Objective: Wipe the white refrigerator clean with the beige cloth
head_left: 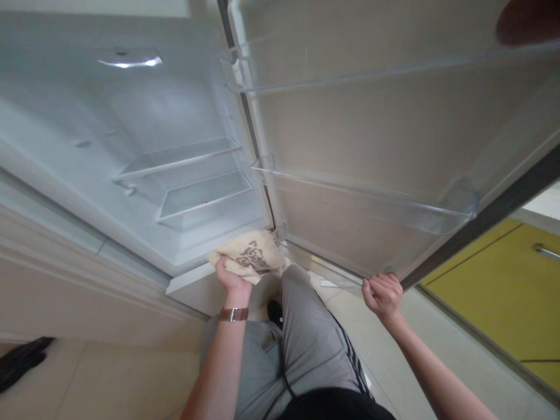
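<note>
My left hand [231, 280] grips a cream cloth [254, 254] with dark printed lettering, close to the hinge side of an open fridge. The cloth spreads across the lower corner between the fridge's inside and its door. Closed fingers of my right hand [382, 293] hold the end of the lowest clear door shelf [326, 268], near the door's free edge. The fridge door [359, 134] stands wide open on the right, its inner face toward me. Another clear door shelf [367, 198] crosses the door above my right hand.
Inside the fridge are two glass shelves [205, 195] and a lit lamp [129, 60]. Yellow cabinets [494, 286] stand at right beyond the door. A dark object [24, 361] lies on the tiled floor at left. A blurred reddish shape [529, 22] covers the top right corner.
</note>
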Available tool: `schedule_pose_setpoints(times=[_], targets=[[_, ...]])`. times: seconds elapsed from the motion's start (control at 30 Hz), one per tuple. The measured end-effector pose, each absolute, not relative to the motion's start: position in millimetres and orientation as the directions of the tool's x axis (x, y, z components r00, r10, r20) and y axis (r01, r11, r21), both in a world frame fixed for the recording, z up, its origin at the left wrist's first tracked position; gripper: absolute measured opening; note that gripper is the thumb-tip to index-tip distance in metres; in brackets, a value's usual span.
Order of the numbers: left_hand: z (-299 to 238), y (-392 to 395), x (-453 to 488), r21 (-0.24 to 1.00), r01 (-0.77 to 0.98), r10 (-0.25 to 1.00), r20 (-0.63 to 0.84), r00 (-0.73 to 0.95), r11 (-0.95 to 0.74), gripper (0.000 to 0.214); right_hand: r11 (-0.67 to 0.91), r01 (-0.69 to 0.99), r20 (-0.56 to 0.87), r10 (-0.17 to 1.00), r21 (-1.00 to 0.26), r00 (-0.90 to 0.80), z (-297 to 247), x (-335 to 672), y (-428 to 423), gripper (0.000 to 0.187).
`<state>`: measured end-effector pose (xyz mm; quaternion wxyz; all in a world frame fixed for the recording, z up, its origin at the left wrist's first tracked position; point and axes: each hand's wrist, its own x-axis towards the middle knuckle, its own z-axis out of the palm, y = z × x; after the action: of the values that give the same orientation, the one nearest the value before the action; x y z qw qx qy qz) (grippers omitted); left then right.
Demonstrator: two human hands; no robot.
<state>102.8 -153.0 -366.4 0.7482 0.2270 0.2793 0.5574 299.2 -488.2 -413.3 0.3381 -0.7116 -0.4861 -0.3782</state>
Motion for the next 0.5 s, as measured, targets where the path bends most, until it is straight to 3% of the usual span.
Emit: schedule_pose_setpoints(times=[0.13,0.5], targets=[[-384.0,-120.8,89.9,0.654,-0.696,0.952,-0.261,0.161,0.297,0.042,-0.3,0.947,0.864,0.442,-0.111,0.242,-411.1,297.6,-487.1,0.044],[-427.6,-136.1,178.9,0.68,-0.471,0.797,-0.294,0.528,0.562,0.034,-0.305,0.945,0.851,0.459,-0.118,0.254,-408.7,290.8,-485.8,0.044]])
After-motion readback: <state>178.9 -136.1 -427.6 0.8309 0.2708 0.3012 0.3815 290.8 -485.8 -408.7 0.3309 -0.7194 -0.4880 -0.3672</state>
